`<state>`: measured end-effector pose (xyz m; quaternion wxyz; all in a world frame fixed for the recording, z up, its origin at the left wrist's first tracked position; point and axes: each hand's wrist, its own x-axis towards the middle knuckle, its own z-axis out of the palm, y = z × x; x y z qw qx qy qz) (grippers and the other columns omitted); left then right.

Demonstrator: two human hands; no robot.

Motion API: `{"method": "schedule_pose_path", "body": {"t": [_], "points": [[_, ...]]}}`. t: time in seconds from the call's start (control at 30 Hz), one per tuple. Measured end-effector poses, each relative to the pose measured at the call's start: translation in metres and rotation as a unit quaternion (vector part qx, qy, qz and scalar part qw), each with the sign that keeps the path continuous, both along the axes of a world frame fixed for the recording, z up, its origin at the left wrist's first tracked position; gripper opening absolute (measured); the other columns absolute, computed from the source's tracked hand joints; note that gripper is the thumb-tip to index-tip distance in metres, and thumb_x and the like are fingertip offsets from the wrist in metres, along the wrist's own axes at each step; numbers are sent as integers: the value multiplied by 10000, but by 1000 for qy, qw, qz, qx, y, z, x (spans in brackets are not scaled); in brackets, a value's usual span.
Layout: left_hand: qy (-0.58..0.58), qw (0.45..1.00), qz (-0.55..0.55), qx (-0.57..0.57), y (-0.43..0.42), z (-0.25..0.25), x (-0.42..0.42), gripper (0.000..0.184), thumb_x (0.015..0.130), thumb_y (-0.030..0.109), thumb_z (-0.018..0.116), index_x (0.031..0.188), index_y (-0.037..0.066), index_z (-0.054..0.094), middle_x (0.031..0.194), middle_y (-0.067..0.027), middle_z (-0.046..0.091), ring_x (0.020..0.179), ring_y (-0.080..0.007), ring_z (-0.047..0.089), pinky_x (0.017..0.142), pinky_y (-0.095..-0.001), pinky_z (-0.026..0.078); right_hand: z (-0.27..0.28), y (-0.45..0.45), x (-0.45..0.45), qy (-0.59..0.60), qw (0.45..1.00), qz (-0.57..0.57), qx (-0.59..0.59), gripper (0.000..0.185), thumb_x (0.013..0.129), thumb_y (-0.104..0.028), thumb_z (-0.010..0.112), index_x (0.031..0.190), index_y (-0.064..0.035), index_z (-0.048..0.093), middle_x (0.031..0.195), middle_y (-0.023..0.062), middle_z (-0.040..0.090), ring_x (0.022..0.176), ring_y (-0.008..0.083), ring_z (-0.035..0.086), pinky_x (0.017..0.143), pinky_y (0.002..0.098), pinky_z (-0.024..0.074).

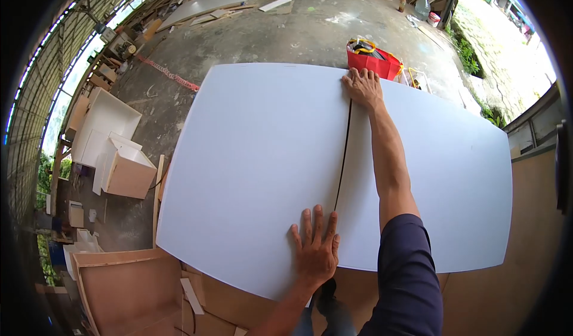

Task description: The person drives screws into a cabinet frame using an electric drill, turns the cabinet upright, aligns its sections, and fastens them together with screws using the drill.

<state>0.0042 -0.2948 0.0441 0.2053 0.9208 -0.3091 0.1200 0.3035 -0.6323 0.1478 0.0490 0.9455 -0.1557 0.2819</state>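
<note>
Two white panels lie side by side, the left panel (pixel 256 151) and the right panel (pixel 453 175), with a narrow dark gap between them. My left hand (pixel 316 249) rests flat near the front edge of the left panel, its fingers spread beside the near end of the gap. At the far edge, my right hand (pixel 363 88) lies over the far end of the gap, fingers stretched forward onto the edge. Neither hand holds anything. Just beyond my right hand is a red bag (pixel 382 64) with yellow handles and dark items inside.
White box pieces (pixel 128 169) stand on the floor at the left, near a coiled red hose (pixel 170 75). An open wooden cabinet (pixel 131 288) is at the lower left. Boards (pixel 209 5) lie at the back. A brown wooden surface (pixel 525 216) is at the right.
</note>
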Motion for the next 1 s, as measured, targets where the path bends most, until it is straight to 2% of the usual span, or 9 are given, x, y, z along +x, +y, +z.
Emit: {"method": "schedule_pose_path", "body": {"t": [0.17,0.33,0.47,0.57,0.67,0.7,0.77,0.93,1.0], "points": [[-3,999,-7,34,1,6,1,518,1066,340,355,1550,154,366,1618,-174,284,1494,-399,241,1158,-628,167,4,8,-9,-12,999,22,25,616,1007,-503,397,1469,-97,437,1313,185,525,1270,318,443,1099,451,296],[-25,999,-9,25,0,-2,3,514,1065,326,367,1530,109,392,1601,-182,318,1491,-406,246,1166,-621,155,-30,69,-59,4,998,17,56,669,1012,-461,406,1534,-49,331,1610,222,236,1513,353,176,1231,512,92],[3,997,-16,-74,-5,-20,17,512,1050,307,400,1503,70,415,1573,-171,368,1489,-372,266,1190,-611,128,-69,162,-160,26,992,104,65,640,1032,-417,377,1540,-32,314,1623,230,200,1526,355,138,1237,526,56],[9,974,-39,-221,3,-36,23,419,991,168,481,1383,28,524,1474,-212,488,1408,-394,403,1195,-556,200,-99,210,-229,45,987,115,104,661,1029,-406,393,1553,-20,275,1640,215,168,1538,344,99,1235,534,47],[214,796,-27,-566,27,-46,38,214,874,10,501,1043,-30,627,1126,-172,688,1125,-302,638,1053,-403,452,-115,240,-273,60,984,99,136,698,1020,-408,430,1559,-5,243,1653,175,156,1544,328,80,1231,544,49],[224,802,24,-554,46,-41,43,215,860,1,509,1027,-24,643,1052,-142,690,1086,-252,644,1000,-384,483,-117,248,-286,61,984,99,136,693,1015,-395,433,1555,2,253,1651,174,168,1543,330,88,1233,542,49],[124,867,112,-470,98,-37,63,224,821,58,555,1003,-32,651,1015,-165,684,1003,-314,646,943,-425,489,-118,263,-307,66,983,93,142,689,1010,-382,437,1551,9,264,1649,173,179,1541,333,96,1234,539,48],[58,906,354,-224,281,-83,172,641,831,333,728,1318,0,477,1336,-243,464,1274,-415,395,1062,-531,346,-139,305,-356,30,973,89,210,654,960,-270,543,1500,34,335,1614,219,237,1526,355,153,1238,521,93],[168,880,390,-213,340,-70,205,872,822,468,765,1433,-8,366,1431,-224,403,1336,-412,373,1096,-522,340,-162,327,-386,-98,961,52,254,611,851,-197,674,1380,31,471,1511,213,386,1433,371,333,1179,529,253]]}}
